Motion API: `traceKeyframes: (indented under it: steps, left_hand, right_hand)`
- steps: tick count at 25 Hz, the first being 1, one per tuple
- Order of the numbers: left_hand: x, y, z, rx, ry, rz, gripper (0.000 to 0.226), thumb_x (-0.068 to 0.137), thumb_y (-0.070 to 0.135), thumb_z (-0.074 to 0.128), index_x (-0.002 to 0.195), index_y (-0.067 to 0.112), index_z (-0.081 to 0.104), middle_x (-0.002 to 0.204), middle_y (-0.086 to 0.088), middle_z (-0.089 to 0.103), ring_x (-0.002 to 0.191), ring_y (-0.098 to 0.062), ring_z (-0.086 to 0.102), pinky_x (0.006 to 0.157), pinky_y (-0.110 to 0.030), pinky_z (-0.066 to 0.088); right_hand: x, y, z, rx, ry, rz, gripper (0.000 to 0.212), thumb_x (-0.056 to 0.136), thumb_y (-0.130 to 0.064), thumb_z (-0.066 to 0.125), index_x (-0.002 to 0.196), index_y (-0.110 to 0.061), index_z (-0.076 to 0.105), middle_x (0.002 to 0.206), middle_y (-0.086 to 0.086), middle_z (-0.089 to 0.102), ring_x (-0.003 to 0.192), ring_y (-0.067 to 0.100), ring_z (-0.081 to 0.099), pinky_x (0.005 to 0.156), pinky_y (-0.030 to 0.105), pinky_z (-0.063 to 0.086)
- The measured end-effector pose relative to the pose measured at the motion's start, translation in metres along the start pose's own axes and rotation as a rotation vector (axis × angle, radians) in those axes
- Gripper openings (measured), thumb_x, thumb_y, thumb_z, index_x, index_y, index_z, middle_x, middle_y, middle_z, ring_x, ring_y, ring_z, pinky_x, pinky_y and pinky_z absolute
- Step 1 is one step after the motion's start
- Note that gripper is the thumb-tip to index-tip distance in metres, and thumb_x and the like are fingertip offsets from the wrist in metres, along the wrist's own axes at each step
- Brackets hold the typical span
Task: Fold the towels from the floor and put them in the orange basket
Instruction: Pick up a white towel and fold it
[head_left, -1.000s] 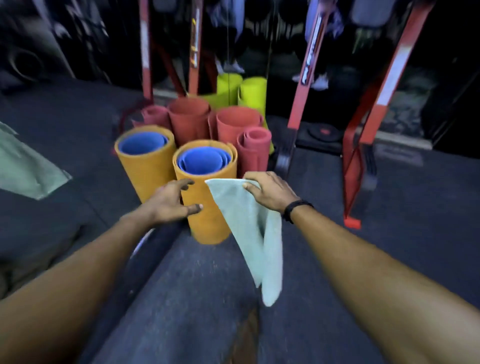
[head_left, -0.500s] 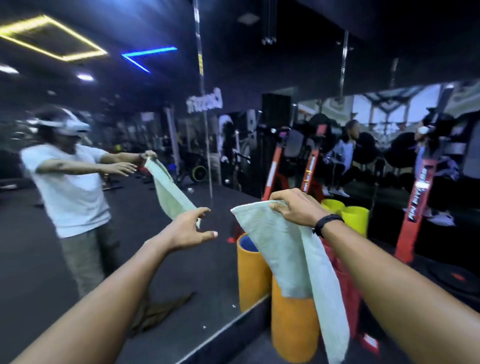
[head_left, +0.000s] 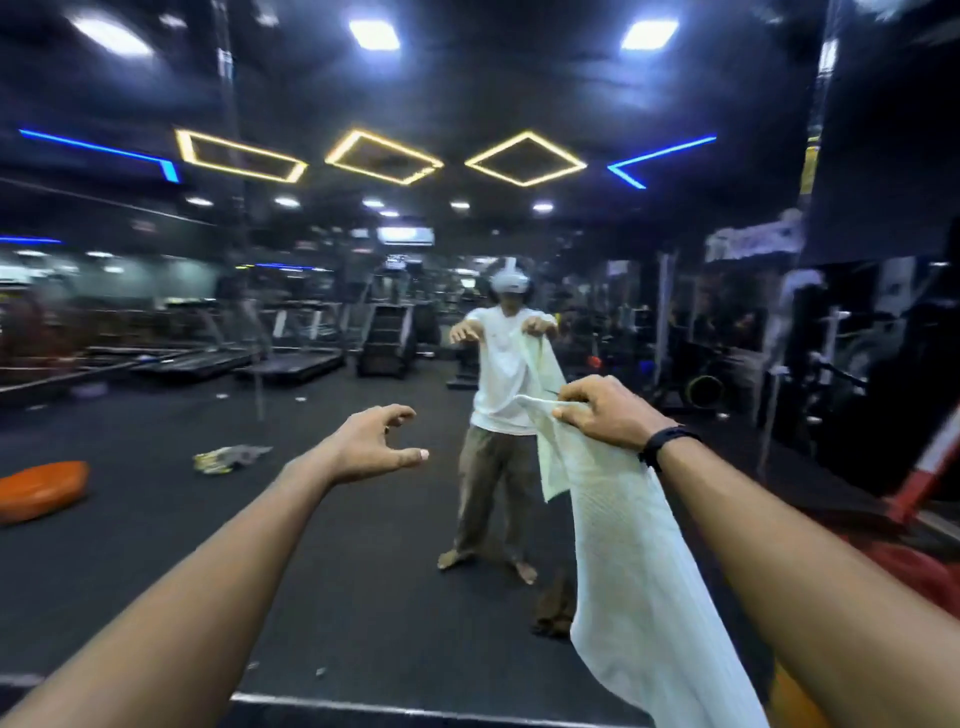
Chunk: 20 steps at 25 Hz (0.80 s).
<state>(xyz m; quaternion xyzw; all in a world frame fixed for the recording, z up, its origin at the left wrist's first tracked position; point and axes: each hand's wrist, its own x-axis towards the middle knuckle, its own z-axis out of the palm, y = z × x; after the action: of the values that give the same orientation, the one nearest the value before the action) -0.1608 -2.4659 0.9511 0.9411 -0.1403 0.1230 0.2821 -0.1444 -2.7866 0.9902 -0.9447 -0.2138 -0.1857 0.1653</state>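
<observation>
A person stands before a wall mirror in a dimly lit gym, both bare arms stretched forward. The right hand, a dark band on its wrist, pinches the top edge of a pale green towel between thumb and curled fingers; the cloth hangs from that grip down toward the lower right edge of the view, clear of the floor. The left hand is raised level with it and well apart from the towel, holding nothing, its fingers spread and bent in a claw with the thumb out below them. The mirror shows the person's reflection in a white shirt with a headset, holding the same towel. On the dark floor in the mirror, a crumpled cloth lies at left, near an orange object at the far left edge, too blurred to tell whether it is the basket. A dark brown cloth lies by the reflected feet. Treadmills line the background under yellow and blue ceiling lights.
</observation>
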Motion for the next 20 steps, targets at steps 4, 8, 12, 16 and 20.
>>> traceKeyframes:
  steps: [4, 8, 12, 16, 20]
  left_hand:
    - [-0.079, -0.107, -0.1, 0.049, 0.103, -0.187, 0.076, 0.07, 0.047, 0.076, 0.136, 0.019, 0.048, 0.136, -0.004, 0.052, 0.119, -0.014, 0.055, 0.104, -0.027, 0.041]
    - [-0.161, -0.196, -0.198, 0.204, 0.16, -0.309, 0.069, 0.078, 0.042, 0.073, 0.137, 0.017, 0.047, 0.136, -0.002, 0.053, 0.123, -0.014, 0.051, 0.103, -0.024, 0.038]
    - [-0.254, -0.284, -0.293, 0.252, 0.258, -0.47, 0.07, 0.079, 0.042, 0.073, 0.139, 0.018, 0.045, 0.138, -0.003, 0.051, 0.124, -0.016, 0.05, 0.104, -0.028, 0.039]
    - [-0.344, -0.356, -0.362, 0.294, 0.329, -0.622, 0.071, 0.081, 0.038, 0.073, 0.141, 0.014, 0.044, 0.139, -0.005, 0.051, 0.125, -0.017, 0.049, 0.102, -0.022, 0.036]
    - [-0.431, -0.432, -0.409, 0.293, 0.425, -0.791, 0.069, 0.081, 0.04, 0.071, 0.14, 0.016, 0.044, 0.138, -0.003, 0.051, 0.124, -0.016, 0.049, 0.102, -0.022, 0.035]
  right_hand:
    - [0.072, -0.133, 0.067, 0.071, -0.073, -0.213, 0.018, 0.093, -0.028, 0.058, 0.094, -0.017, 0.072, 0.095, 0.0, 0.071, 0.092, 0.019, 0.062, 0.085, 0.036, 0.047]
    - [0.127, -0.273, 0.138, 0.158, -0.109, -0.343, 0.018, 0.091, -0.029, 0.059, 0.085, -0.016, 0.07, 0.087, 0.002, 0.072, 0.086, 0.021, 0.064, 0.081, 0.038, 0.05]
    - [0.165, -0.432, 0.207, 0.26, -0.163, -0.507, 0.018, 0.092, -0.03, 0.058, 0.086, -0.018, 0.07, 0.087, -0.001, 0.071, 0.087, 0.018, 0.063, 0.082, 0.036, 0.049]
    - [0.196, -0.567, 0.268, 0.343, -0.24, -0.586, 0.013, 0.091, -0.031, 0.06, 0.081, -0.026, 0.067, 0.084, -0.005, 0.07, 0.085, 0.015, 0.063, 0.08, 0.035, 0.05]
    - [0.218, -0.71, 0.333, 0.414, -0.324, -0.746, 0.012, 0.091, -0.029, 0.06, 0.08, -0.032, 0.065, 0.087, -0.008, 0.069, 0.088, 0.013, 0.062, 0.082, 0.034, 0.05]
